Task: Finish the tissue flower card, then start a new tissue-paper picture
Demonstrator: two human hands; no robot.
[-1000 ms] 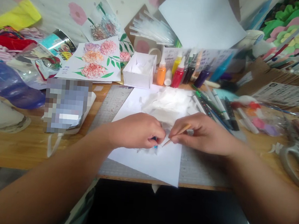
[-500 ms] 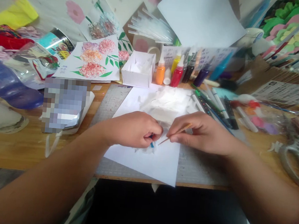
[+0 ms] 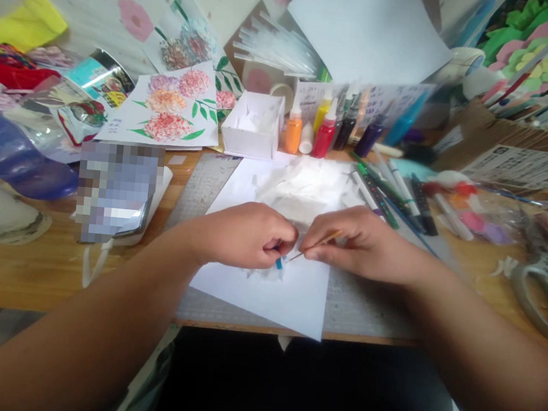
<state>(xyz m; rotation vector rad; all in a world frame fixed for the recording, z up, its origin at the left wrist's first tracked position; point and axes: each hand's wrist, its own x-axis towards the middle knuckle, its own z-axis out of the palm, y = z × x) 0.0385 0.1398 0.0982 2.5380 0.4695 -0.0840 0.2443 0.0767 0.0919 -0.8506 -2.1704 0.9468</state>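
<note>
My left hand is curled into a fist over a white sheet of paper, pinching something small with a blue tip against crumpled white tissue. My right hand pinches a thin wooden stick whose point reaches toward the blue tip beside my left fingers. A heap of white tissue pieces lies on the paper just beyond both hands.
A white box and coloured paint bottles stand behind the paper. Pens lie to the right, scissors at far right. Flower pictures and a blurred-out object sit to the left on the wooden table.
My right hand has slid a little left, bringing the stick's point closer to the blue tip at my left fingers. My left hand has barely moved.
</note>
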